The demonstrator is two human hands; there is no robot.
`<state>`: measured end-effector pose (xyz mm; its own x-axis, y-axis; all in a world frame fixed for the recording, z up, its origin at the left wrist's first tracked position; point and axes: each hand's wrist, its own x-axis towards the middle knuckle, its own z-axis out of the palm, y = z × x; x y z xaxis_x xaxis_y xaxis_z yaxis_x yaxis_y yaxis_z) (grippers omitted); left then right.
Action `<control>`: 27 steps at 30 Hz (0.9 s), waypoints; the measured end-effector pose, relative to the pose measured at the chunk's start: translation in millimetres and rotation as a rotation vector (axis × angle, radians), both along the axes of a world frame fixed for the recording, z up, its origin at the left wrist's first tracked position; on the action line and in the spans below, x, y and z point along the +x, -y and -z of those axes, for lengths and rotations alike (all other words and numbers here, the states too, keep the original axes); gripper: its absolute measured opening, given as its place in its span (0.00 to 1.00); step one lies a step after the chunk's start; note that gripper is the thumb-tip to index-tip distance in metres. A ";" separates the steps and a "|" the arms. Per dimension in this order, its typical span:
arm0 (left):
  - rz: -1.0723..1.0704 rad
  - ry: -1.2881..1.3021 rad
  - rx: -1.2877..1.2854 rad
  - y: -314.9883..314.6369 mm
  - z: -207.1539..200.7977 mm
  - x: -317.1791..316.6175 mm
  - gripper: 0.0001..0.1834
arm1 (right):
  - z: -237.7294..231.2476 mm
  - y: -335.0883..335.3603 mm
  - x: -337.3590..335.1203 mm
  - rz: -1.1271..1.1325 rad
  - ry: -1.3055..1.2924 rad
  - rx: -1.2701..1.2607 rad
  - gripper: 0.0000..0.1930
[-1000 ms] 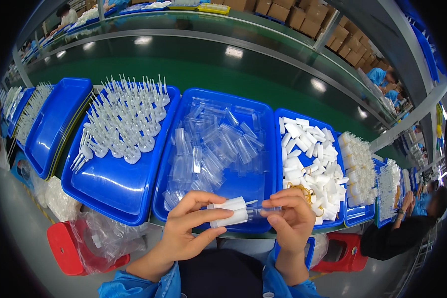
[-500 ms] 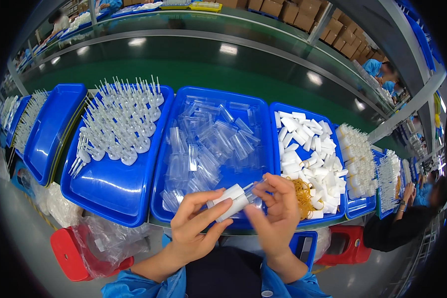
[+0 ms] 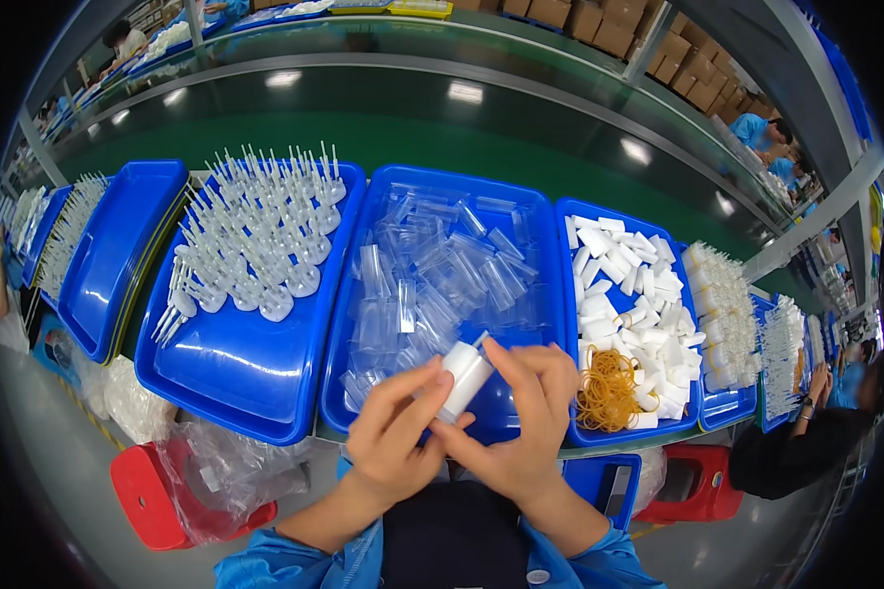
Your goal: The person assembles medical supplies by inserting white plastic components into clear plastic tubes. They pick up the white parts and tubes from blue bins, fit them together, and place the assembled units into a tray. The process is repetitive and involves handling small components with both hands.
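Note:
Over the front edge of the middle tray I hold a white cylinder (image 3: 469, 381), tilted with its upper end to the right. A thin pale stem (image 3: 481, 339) sticks out of that end. My left hand (image 3: 391, 437) is closed round the cylinder's left side with thumb and fingers. My right hand (image 3: 525, 427) spans its length: the index fingertip is at the stem, the thumb by the lower end. Behind the hands, the blue middle tray (image 3: 342, 358) holds many clear plastic tubes (image 3: 437, 265). What lies inside the cylinder is hidden.
At left, a blue tray (image 3: 236, 383) carries upright white stemmed parts (image 3: 255, 236). To the right, another tray (image 3: 564, 231) has white pieces (image 3: 624, 260) and yellow rubber bands (image 3: 607, 391). Red stools (image 3: 147, 501) stand below. A green conveyor (image 3: 393, 123) runs behind; a co-worker's arm (image 3: 805, 417) is at right.
My right hand has come in from the right and closed on the cylinder's ends. The cylinder has turned more upright. The whole view has shifted slightly.

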<state>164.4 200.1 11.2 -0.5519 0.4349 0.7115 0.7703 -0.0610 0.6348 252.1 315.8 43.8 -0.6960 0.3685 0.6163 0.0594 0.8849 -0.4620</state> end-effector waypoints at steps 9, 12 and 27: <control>0.098 0.450 0.198 19.8 -9.3 -30.7 0.23 | 16.2 -15.1 -5.0 -0.360 0.325 -0.127 0.12; 0.315 0.571 0.295 25.0 -6.9 -31.7 0.22 | 12.4 -26.0 -0.6 -0.152 0.412 -0.082 0.14; 0.459 0.726 0.118 16.8 -19.2 -9.6 0.23 | 3.6 -51.8 39.3 -0.367 0.009 -0.630 0.18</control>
